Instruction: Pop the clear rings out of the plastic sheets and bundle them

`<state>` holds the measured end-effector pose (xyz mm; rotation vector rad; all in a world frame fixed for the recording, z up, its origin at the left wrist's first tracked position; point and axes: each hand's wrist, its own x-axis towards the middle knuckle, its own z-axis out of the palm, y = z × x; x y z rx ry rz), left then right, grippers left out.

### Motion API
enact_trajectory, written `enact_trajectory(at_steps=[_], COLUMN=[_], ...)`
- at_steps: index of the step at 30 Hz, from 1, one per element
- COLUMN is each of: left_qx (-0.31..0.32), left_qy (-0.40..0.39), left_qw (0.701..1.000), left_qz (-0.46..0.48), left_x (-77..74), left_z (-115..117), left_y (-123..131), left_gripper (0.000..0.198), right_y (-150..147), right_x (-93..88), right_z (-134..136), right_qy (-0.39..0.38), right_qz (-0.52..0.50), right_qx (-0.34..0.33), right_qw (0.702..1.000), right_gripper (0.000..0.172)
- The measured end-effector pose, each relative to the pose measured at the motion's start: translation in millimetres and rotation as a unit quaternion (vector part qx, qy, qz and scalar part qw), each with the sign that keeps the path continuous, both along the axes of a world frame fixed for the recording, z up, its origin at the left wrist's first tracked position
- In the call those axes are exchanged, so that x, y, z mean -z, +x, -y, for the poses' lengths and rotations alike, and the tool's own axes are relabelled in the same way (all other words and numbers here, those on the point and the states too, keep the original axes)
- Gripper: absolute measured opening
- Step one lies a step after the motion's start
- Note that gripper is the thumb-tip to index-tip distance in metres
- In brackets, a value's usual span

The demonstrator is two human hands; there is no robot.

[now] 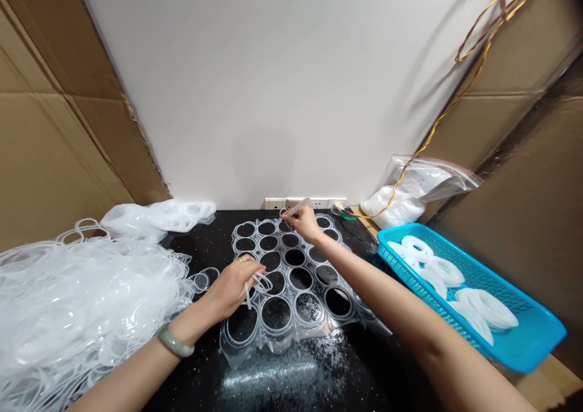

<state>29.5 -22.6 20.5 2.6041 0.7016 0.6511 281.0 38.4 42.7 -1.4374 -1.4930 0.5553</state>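
Clear plastic sheet with rows of round holes lay flat mid-frame on the black speckled worktop, long axis running away from the viewer toward the wall. Both hands were over it. Left hand was over the sheet's near-left part, nearer the camera, fingers closed on a small clear plastic loop with a strip end hanging down. Right hand was at the sheet's far end, in a narrow pinch on a pale plastic strip, its arm reaching in from lower right along the sheet's right side. So most of the sheet lay toward the viewer from the right hand and to the right of the left hand.

Pile of clear plastic rings filled the lower left, just beside the sheet. Blue plastic tray sat on the right, holding coils of white rings. Zip bag lay beyond the tray, upper right. Wall outlet sat behind the sheet.
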Motion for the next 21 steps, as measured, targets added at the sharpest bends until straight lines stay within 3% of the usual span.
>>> enact_trajectory(at_steps=[4,9,21], left_qx=[0.007,-0.012,-0.027], left_qy=[0.029,0.046,0.066], left_qw=[0.999,0.998,0.996], left_qz=[-0.012,-0.041,-0.047], left_x=[4.0,20.7,25.3], left_z=[-15,-22,-19], left_y=[10,13,12], left_gripper=[0.027,0.026,0.027], right_y=[-19,-32,-34], right_x=[24.5,43.8,53.3], right_z=[9,13,15], right_qy=[-0.086,-0.115,-0.109], right_qz=[-0.117,-0.152,-0.137], right_qx=[-0.086,-0.137,-0.151], right_qw=[0.986,0.972,0.973], right_gripper=[0.024,0.025,0.019])
